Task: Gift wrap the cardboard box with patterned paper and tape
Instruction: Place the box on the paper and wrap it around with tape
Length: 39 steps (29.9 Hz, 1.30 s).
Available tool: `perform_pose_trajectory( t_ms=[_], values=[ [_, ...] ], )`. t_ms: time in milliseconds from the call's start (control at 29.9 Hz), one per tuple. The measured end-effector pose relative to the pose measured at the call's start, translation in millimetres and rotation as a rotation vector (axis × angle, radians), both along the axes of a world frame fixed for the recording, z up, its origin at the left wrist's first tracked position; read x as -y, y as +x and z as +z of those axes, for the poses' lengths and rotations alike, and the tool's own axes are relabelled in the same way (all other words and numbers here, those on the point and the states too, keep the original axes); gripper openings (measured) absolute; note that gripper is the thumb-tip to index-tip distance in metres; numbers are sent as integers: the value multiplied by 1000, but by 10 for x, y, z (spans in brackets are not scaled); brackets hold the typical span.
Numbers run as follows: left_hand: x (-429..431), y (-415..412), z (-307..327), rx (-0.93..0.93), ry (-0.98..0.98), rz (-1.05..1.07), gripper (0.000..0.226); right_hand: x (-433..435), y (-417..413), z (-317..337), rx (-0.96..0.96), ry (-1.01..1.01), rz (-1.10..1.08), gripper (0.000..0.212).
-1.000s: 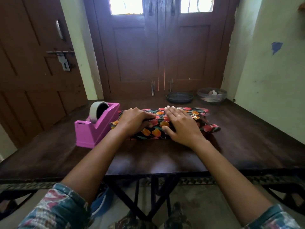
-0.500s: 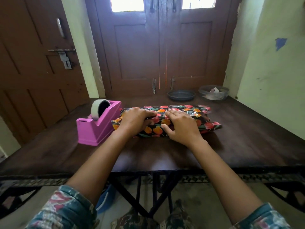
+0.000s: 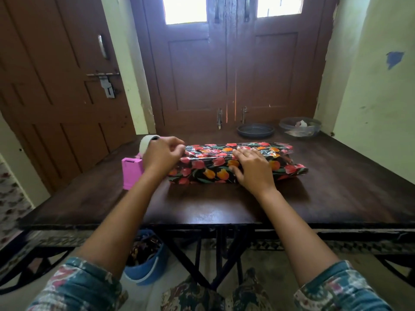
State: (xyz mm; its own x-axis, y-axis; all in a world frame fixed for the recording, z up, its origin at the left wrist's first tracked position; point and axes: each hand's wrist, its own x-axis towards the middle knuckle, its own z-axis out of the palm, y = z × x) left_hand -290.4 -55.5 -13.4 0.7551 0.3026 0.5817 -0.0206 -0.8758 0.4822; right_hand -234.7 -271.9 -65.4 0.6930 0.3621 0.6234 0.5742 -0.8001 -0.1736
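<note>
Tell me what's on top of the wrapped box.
The right hand lies flat on the patterned paper. The cardboard box beneath is fully covered, so unseen.

Domestic room, most likely a home. Indicated by: brown panelled double door (image 3: 224, 75) with glazed top panes, second wooden door (image 3: 62, 97) fitted with a slide bolt (image 3: 103, 75), pale painted plaster walls (image 3: 370, 97) seen scuffed and chipped. Dark wooden table (image 3: 202, 209) is set against the double door. A dark dish (image 3: 256, 130), a clear plastic container (image 3: 299, 129) and a pink tape dispenser (image 3: 131, 173) are kept on it. Blue tub (image 3: 146, 269) is stowed underneath.
</note>
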Motion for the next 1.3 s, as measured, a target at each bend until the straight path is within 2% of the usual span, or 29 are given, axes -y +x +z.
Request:
perform_pose_trajectory(
  t_ms=[134, 267, 401, 602, 769, 936, 1003, 1170, 1304],
  values=[
    [-493, -147, 272, -155, -23, 267, 18, 6, -27, 24, -24, 13, 13, 46],
    [-792, -176, 327, -400, -132, 349, 22, 3, -34, 29, -35, 13, 13, 47],
    [-849, -115, 315, -562, -459, 264, 28, 1, -29, 23, -40, 13, 5, 47],
    [-801, -76, 411, -688, -564, 243, 16, -5, -23, 22, -43, 14, 2, 48],
    [-878, -137, 408, -683, -698, 220, 19, -13, -20, -1, -34, 26, 0, 48],
    [-839, -167, 329, -563, -772, 153, 19, -12, -27, 10, -34, 35, 1, 47],
    [-819, -155, 299, -508, -813, 152, 11, -13, -21, 6, -40, 36, 1, 47],
    [-785, -126, 239, -411, -842, 182, 13, -15, 16, -17, -48, 30, 4, 49],
    [-766, -133, 252, -415, -856, 202, 12, -19, 26, -25, -35, 31, -2, 49]
  ],
)
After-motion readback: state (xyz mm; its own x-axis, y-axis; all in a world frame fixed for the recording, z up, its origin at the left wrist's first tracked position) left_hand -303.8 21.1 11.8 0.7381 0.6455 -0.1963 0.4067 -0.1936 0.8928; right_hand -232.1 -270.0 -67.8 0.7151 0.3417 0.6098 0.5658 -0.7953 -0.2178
